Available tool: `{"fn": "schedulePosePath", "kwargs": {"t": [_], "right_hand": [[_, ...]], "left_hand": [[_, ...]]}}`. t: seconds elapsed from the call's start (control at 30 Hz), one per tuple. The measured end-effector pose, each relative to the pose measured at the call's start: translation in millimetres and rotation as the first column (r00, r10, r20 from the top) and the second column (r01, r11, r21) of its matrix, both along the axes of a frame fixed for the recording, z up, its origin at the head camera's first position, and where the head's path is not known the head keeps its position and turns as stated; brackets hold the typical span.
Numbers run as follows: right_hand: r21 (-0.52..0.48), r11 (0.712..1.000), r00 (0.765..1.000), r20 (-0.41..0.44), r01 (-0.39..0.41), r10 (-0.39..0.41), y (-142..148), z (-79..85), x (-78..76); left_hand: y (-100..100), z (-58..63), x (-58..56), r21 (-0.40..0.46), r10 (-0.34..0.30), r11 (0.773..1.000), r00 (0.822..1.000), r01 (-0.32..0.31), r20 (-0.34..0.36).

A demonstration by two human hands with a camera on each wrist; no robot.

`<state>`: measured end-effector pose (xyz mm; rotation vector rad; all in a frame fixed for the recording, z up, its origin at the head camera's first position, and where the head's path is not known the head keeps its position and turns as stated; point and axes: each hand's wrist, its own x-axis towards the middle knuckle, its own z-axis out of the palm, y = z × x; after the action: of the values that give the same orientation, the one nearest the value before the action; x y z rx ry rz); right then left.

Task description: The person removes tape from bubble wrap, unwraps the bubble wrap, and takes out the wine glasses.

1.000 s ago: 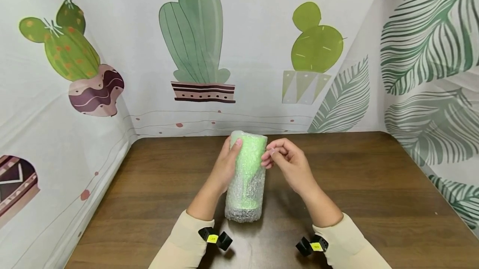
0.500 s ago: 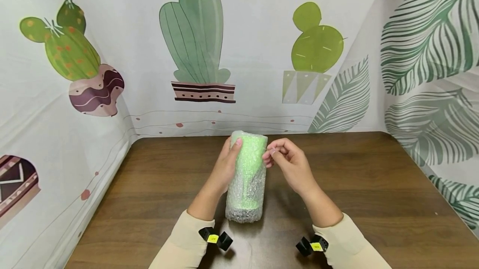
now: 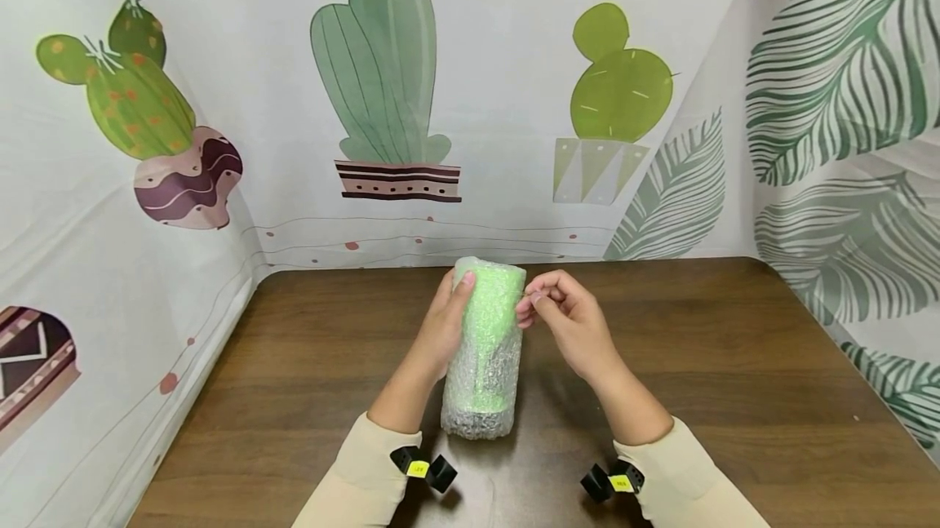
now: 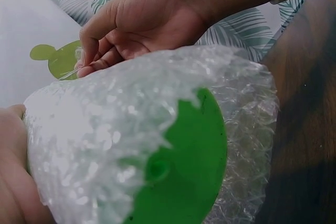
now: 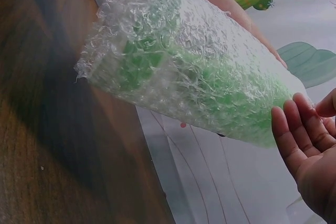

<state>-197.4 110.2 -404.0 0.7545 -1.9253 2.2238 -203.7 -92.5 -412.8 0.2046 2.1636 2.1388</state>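
A green goblet (image 4: 191,150) stands wrapped in clear bubble wrap (image 3: 502,361); its wide cup, narrow stem and round foot show through. My left hand (image 3: 444,324) grips the wrapped goblet along its upper left side, thumb on the front. At the upper right edge of the wrap is my right hand (image 3: 569,317), thumb and forefinger pinched on a thin clear strip of tape (image 4: 69,74). In the right wrist view, its other fingers lie by the wrap's end. The left wrist view looks into the wrap's open end, onto the foot.
The bundle is over a brown wooden table (image 3: 698,348). Behind it hangs a white cloth (image 3: 507,104) printed with cacti and leaves, which also runs down both sides. A black camera strap (image 3: 422,467) sits on the left sleeve, another on the right.
Hardly anything differs. The right fingertips have shifted very slightly to the right at the wrap's edge, and the left hand keeps its grip on the wrapped goblet.
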Motion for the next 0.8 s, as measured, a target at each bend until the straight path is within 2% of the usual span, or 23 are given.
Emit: {"fn": "schedulePosePath", "kwargs": {"t": [0.2, 0.57, 0.8], "right_hand": [[0.015, 1.0, 1.0, 0.009, 0.019, -0.019, 0.0, 1.2, 0.6], [0.002, 1.0, 1.0, 0.01, 0.012, -0.012, 1.2, 0.5, -0.2], [-0.038, 0.999, 1.0, 0.008, -0.002, 0.003, 1.8, 1.1, 0.1]], "left_hand": [[1.2, 1.6, 2.1, 0.02, 0.007, 1.0, 1.0, -0.007, -0.011], [-0.4, 2.3, 1.7, 0.003, 0.007, 1.0, 1.0, -0.007, 0.005], [-1.3, 2.3, 1.7, -0.008, 0.02, 1.0, 1.0, -0.02, 0.01]]}}
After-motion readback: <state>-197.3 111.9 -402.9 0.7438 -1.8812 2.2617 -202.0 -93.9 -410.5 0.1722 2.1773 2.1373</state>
